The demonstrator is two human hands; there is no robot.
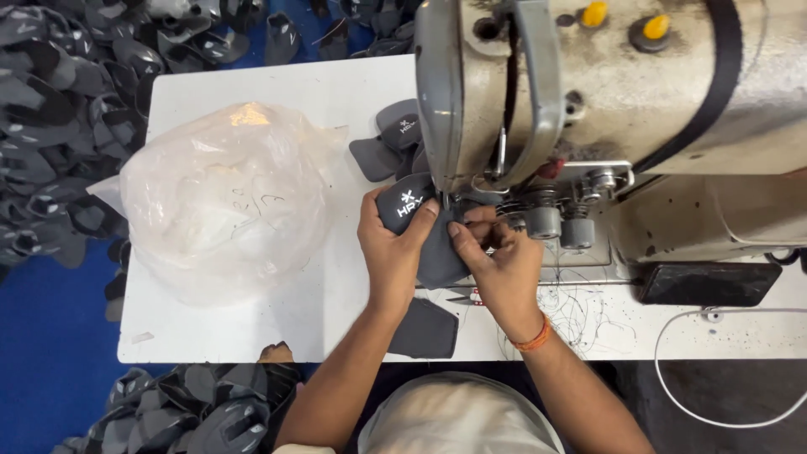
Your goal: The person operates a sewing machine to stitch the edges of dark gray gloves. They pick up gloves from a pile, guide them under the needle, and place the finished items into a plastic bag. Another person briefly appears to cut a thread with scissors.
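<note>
A loose dark grey piece [424, 329] lies at the table's [218, 332] near edge. Just beyond, the left hand [392, 244] grips a dark grey fabric part [429, 244] from the left, thumb on top, while the right hand [498, 256] pinches its right edge under the sewing machine's [605, 92] head. A bulging clear plastic bag [223, 197] fills the left side (bare tabletop remains only in front of it). More grey pieces [391, 139] lie behind.

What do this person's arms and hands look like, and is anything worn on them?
Both forearms are bare, with no sleeves or gloves in view. The left hand wears nothing visible. The right hand has an orange thread band around the wrist. No rings or watch can be made out.
</note>
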